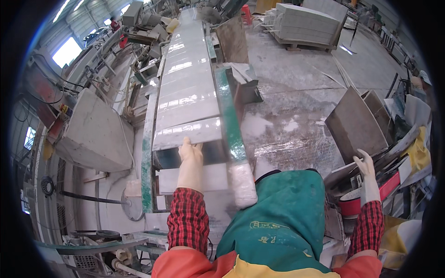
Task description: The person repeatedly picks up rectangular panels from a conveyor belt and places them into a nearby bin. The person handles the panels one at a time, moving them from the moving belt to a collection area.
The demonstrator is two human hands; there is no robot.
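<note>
A cream-gloved left hand of mine (190,158) reaches forward to the near edge of a glossy pale slab (190,131). Its fingers are bent over that edge, and their undersides are hidden. The slab lies on a long bed in line with more glossy pale slabs (187,88). Below the edge, a dark gap and a white block (215,178) show. Out to the right, my gloved right hand (367,166) is raised with thumb and fingers apart and nothing visible between them. It is nearest to the lower edge of a leaning brown board (354,124).
A green rail (230,116) borders the bed, its near end wrapped in white (243,187). A large pale block (95,132) stands left. At right are a red curved strip (389,186) and yellow cloth (419,148). Stacked slabs (303,25) rest on the floor farther back.
</note>
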